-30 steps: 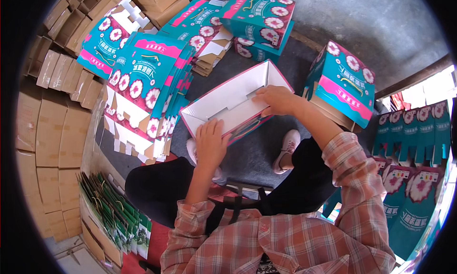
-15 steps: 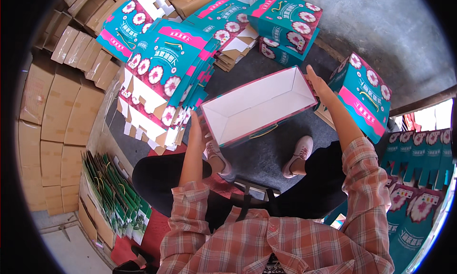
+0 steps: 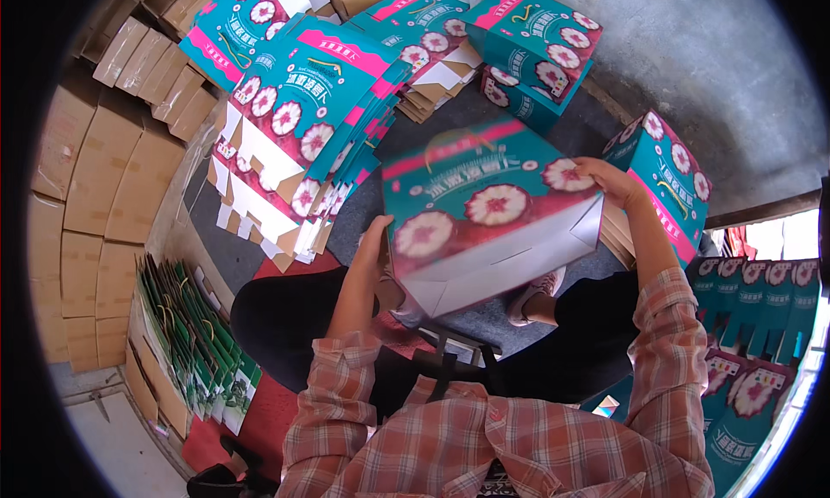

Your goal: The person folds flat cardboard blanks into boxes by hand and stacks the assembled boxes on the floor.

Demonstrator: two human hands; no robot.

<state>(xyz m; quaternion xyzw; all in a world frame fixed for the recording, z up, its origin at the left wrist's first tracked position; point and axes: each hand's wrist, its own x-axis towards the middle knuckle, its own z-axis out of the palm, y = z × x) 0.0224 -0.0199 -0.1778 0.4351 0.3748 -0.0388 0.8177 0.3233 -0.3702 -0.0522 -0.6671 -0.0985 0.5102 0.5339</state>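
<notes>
A teal, pink and maroon gift carton (image 3: 471, 174) with round white-and-pink flower-like prints is held in front of me, tilted and slightly blurred. Its printed face is turned up, and the white folded end panel (image 3: 510, 260) faces my body. My left hand (image 3: 373, 243) presses against its left side, the fingers partly hidden behind the edge. At the right side, my right hand (image 3: 609, 182) grips the edge near the white end. A faint yellow cord handle shows at the carton's far side.
Flat teal cartons (image 3: 324, 83) lie in an overlapping stack at the left. Set-up cartons stand at the far right (image 3: 540, 40) and right (image 3: 666, 174). Brown boxes (image 3: 99, 174) are piled along the left, above green flat bags or cartons (image 3: 194, 342). More teal cartons (image 3: 752, 299) are at lower right.
The carton has turned over in my hands: its open white inside faced up before, and now a printed face and the closed end show. My right hand has shifted slightly downward.
</notes>
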